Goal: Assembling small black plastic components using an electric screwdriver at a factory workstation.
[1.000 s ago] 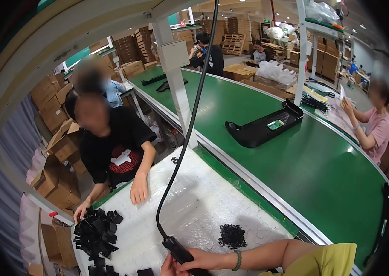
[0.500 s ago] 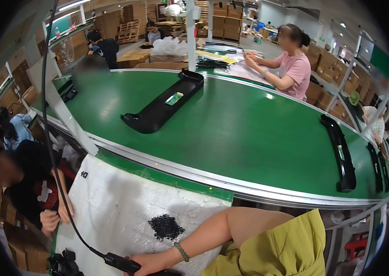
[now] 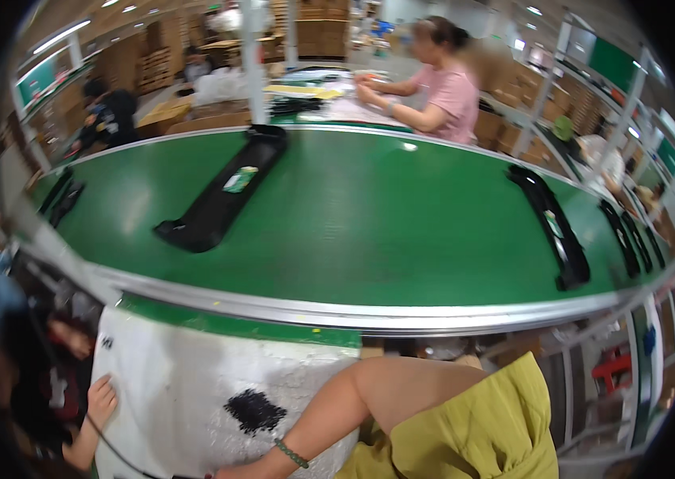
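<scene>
My right arm, in a yellow-green sleeve and with a green bead bracelet (image 3: 291,453), reaches from the lower right across the white covered bench. My right hand (image 3: 235,473) is mostly cut off by the lower edge. Its fingers are around a black corded electric screwdriver, of which only the cable end shows now; the cable (image 3: 126,461) runs up to the left. Just beyond the hand lies a pile of small black screws (image 3: 254,411) on the white bench cover (image 3: 170,383). My left hand is out of view.
Beyond the bench runs a green conveyor belt (image 3: 369,231) with a metal edge rail (image 3: 273,310). A long black housing (image 3: 214,203) with a green circuit board lies on it, another (image 3: 549,227) to the right. A co-worker's hand (image 3: 102,397) rests on the bench's left edge; another person (image 3: 449,100) sits across.
The view has swung, shifting the belt and housings leftward in the picture. My right hand has slipped lower, taking most of the screwdriver out of view. The co-worker's hand rests farther along the bench edge.
</scene>
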Available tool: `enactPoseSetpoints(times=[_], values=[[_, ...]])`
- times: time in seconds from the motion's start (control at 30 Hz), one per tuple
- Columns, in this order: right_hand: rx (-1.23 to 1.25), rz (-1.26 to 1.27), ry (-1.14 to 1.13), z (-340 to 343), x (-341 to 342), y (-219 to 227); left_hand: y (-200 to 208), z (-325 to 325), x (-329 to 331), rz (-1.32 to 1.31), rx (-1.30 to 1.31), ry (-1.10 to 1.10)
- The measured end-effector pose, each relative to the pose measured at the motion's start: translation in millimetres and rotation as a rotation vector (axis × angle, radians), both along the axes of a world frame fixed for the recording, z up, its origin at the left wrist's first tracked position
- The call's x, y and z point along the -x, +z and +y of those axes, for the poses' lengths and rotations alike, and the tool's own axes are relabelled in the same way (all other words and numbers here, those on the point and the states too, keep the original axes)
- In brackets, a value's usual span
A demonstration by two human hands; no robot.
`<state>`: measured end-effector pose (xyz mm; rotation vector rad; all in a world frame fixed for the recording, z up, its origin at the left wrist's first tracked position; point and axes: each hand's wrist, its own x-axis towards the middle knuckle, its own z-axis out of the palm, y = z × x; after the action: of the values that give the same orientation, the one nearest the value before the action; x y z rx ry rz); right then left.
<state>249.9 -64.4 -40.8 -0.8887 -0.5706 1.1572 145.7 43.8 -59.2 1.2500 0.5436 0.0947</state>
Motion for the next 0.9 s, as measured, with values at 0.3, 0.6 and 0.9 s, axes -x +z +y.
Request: enactPoseSetpoints(times=[0.3, 0.6, 0.9], values=[[-0.046, -0.160, -0.053, 18.0, -4.8, -16.3, -20.1, 61.4, -118.6, -2.496, -1.186, -0.289], [-0.077, -0.133, -0.098, 16.5, -3.5, -21.3, 20.2, -5.2, -43.3, -0.467, -1.179, -0.107], [0.004, -0.109, -0.067, 18.3, -8.2, -17.4, -26.3, 30.2, -24.0, -0.908, -1.087, -0.298]])
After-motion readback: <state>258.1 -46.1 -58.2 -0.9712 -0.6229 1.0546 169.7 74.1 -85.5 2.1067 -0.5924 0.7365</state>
